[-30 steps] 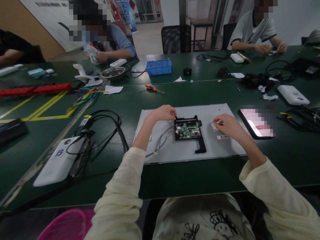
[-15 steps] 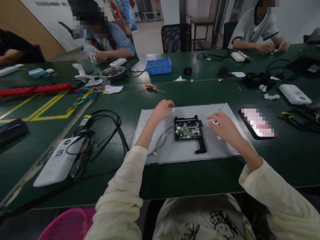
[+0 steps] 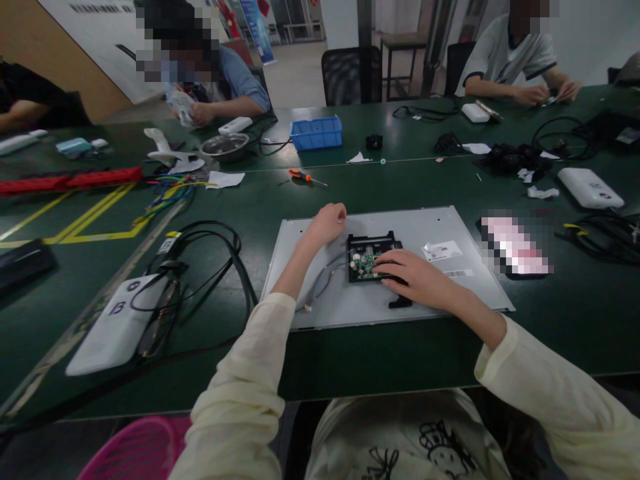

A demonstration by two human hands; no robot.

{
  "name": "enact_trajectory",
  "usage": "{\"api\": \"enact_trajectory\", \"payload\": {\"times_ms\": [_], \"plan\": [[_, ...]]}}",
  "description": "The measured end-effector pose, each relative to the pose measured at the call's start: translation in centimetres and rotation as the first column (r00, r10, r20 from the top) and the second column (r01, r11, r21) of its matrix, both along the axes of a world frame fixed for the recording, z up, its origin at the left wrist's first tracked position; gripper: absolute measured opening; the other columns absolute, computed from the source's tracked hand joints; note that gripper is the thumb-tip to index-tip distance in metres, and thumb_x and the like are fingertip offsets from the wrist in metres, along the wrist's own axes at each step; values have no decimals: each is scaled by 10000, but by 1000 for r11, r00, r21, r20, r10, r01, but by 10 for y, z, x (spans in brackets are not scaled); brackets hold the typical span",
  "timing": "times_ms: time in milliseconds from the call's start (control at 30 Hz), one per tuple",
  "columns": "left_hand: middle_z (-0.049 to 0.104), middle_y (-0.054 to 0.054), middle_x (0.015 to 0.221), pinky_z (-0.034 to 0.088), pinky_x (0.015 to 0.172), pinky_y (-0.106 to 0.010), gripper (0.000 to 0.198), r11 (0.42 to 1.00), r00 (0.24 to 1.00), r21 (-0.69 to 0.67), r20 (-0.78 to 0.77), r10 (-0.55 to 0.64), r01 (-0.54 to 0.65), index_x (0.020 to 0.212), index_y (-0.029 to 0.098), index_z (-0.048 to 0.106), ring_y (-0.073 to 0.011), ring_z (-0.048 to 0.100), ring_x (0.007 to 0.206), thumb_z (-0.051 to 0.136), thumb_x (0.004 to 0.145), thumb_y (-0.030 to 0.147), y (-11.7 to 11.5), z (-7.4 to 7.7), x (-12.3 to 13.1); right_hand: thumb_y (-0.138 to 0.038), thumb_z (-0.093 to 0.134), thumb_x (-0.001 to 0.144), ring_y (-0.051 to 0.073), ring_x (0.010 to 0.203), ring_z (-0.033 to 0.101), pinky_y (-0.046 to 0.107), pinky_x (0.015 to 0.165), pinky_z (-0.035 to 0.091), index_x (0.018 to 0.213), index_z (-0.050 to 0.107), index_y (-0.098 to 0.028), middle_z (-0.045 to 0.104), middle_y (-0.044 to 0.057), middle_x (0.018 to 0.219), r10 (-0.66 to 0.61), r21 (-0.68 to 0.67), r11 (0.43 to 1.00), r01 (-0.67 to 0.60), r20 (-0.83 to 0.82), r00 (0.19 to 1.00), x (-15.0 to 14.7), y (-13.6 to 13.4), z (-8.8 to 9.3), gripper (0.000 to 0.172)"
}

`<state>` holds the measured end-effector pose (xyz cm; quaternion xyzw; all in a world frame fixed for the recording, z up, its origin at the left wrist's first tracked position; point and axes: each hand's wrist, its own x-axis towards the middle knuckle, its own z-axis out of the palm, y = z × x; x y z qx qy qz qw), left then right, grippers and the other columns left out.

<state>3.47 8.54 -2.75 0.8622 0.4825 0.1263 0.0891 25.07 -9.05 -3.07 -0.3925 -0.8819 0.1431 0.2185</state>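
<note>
A grey metal panel (image 3: 430, 223) lies flat on the green table in front of me. A green circuit board (image 3: 364, 260) in a black plastic frame (image 3: 371, 238) sits at its middle, with grey wires (image 3: 323, 280) trailing off to the left. My right hand (image 3: 417, 280) lies over the right half of the board, fingers stretched out flat on it. My left hand (image 3: 327, 223) rests at the panel's upper left, just left of the frame, with its fingers curled closed; whatever is inside is hidden. A white label (image 3: 443, 250) lies on the panel right of the board.
A phone (image 3: 515, 245) lies right of the panel. Black cables (image 3: 215, 260) and a white device (image 3: 117, 323) are on the left. An orange screwdriver (image 3: 303, 176), a blue bin (image 3: 316, 133) and a metal bowl (image 3: 225, 145) stand farther back. Other people work across the table.
My right hand has left the white label and moved left onto the circuit board, uncovering the label. My left hand has shifted slightly up, away from the frame's corner, staying closed.
</note>
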Motion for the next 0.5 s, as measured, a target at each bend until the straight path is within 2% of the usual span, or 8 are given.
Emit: {"api": "enact_trajectory", "payload": {"times_ms": [133, 233, 300, 400, 500], "plan": [[674, -74, 879, 473, 776, -278, 246, 1000, 998, 7, 58, -20, 19, 923, 139, 665, -189, 618, 830, 518, 731, 92, 4, 0, -4, -238, 480, 936, 259, 1205, 518, 495, 1008, 455, 1215, 618, -218, 596, 99, 1268, 4, 6, 1000, -3, -9, 1000, 0, 1, 0, 312], [691, -67, 803, 483, 758, -275, 176, 1000, 992, -15, 126, -2, 4, 822, 133, 689, -185, 634, 787, 544, 724, 117, 4, 7, -5, -218, 485, 933, 257, 1195, 527, 498, 1001, 459, 1198, 627, -213, 606, 101, 1250, 6, 28, 1000, -6, -20, 1000, 0, 2, -1, 301], [688, -52, 744, 492, 703, -259, 139, 996, 976, -83, 217, 4, 15, 793, 130, 692, -163, 635, 714, 571, 727, 150, 1, 16, -3, -212, 482, 936, 255, 1193, 526, 498, 999, 460, 1192, 628, -204, 611, 105, 1242, 7, 39, 999, -6, -22, 1000, 0, 2, -1, 295], [675, -43, 675, 487, 588, -223, 141, 958, 933, -263, 360, -10, 112, 814, 111, 687, -126, 616, 594, 604, 740, 198, -10, 29, 5, -212, 476, 941, 251, 1194, 522, 484, 1000, 461, 1187, 629, -192, 611, 109, 1238, 9, 41, 999, -9, -16, 1000, 0, 2, -2, 291], [668, -42, 642, 469, 534, -207, 139, 922, 922, -337, 384, -50, 191, 807, 101, 692, -114, 604, 545, 627, 740, 204, -20, 33, 17, -219, 478, 941, 250, 1194, 522, 477, 996, 464, 1193, 626, -198, 609, 104, 1236, 14, 31, 999, -14, -10, 1000, 1, 3, -3, 293]]}}
